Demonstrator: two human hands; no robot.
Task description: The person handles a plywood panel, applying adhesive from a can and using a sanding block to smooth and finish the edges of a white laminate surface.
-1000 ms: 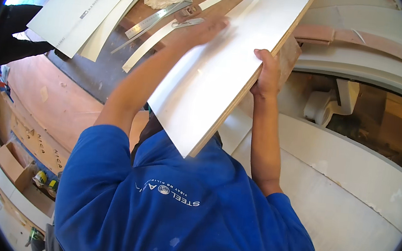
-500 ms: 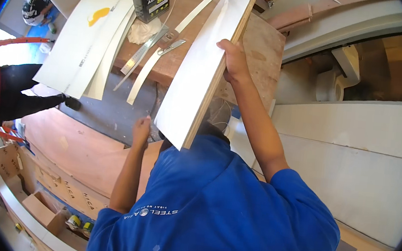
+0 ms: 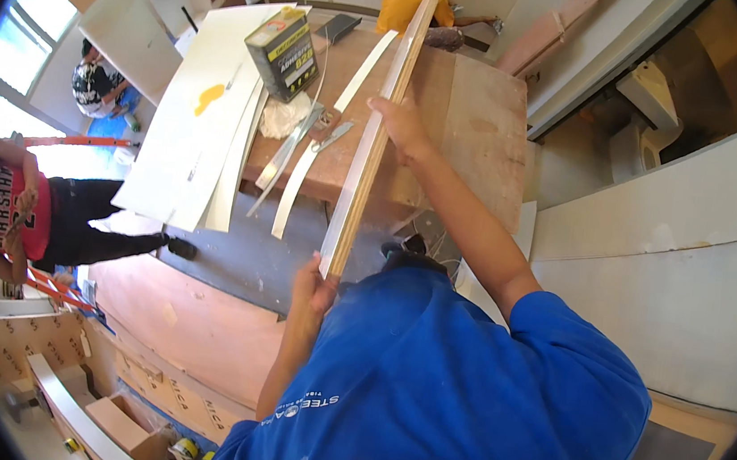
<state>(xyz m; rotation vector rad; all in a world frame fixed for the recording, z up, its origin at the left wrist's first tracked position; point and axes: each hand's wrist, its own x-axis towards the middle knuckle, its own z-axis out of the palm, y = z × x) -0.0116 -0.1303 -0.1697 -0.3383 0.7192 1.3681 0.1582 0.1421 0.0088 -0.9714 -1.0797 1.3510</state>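
Observation:
A long plywood board (image 3: 353, 201) with a white face is tilted nearly on edge in front of me, its layered edge toward my right. My right hand (image 3: 403, 129) is closed around its edge about midway, thumb on the white face. My left hand (image 3: 312, 289) grips the near lower end. Beyond the board, on the worktable (image 3: 480, 107), lie a narrow pale strip (image 3: 308, 165), a metal ruler (image 3: 282, 154), a small brown block (image 3: 324, 123) and a crumpled whitish cloth (image 3: 284, 119). A rectangular dark can (image 3: 283, 58) stands behind them.
White sheets (image 3: 177, 125) with a yellow patch overhang the table's left side. A person in a red top (image 3: 12, 206) stands at left by an orange ladder (image 3: 81, 142); another crouches (image 3: 96, 85) farther back. Someone in yellow (image 3: 404, 0) is beyond the table. A toilet (image 3: 637, 150) stands far right.
The board has turned more edge-on, showing less of its white face. My left hand has come over from beside it and taken hold of its near end. My view has shifted.

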